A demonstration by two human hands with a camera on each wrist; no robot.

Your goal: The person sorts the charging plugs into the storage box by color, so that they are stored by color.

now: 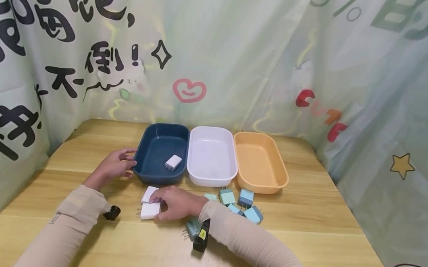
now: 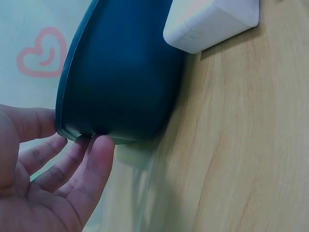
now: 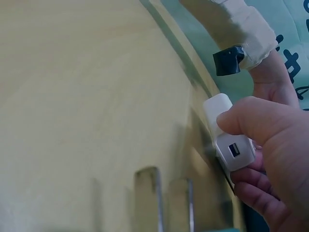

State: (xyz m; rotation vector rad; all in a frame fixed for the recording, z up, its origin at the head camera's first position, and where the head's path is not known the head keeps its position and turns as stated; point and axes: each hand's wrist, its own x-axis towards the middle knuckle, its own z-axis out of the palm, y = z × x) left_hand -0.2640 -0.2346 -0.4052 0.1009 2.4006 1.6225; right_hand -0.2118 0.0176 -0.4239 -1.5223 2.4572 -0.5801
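Observation:
In the head view, my right hand (image 1: 175, 204) pinches a white USB charger plug (image 1: 150, 211) low over the wooden table. A second white charger plug (image 1: 149, 194) is right beside it, close to the fingertips. The right wrist view shows the USB port of the held charger (image 3: 235, 152), with a digit across it and more fingers below. My left hand (image 1: 116, 165) touches the near left side of the dark blue tray (image 1: 157, 177), its fingers loosely extended at the rim. Inside that tray lies one white charger plug (image 1: 173, 162).
A white tray (image 1: 211, 177) and an orange tray (image 1: 262, 185) stand in a row right of the blue one. Several green and blue two-tone plugs, among them a green plug (image 1: 227, 196) and a blue plug (image 1: 245, 197), lie before them. Another plug (image 1: 193, 228) is by my right wrist.

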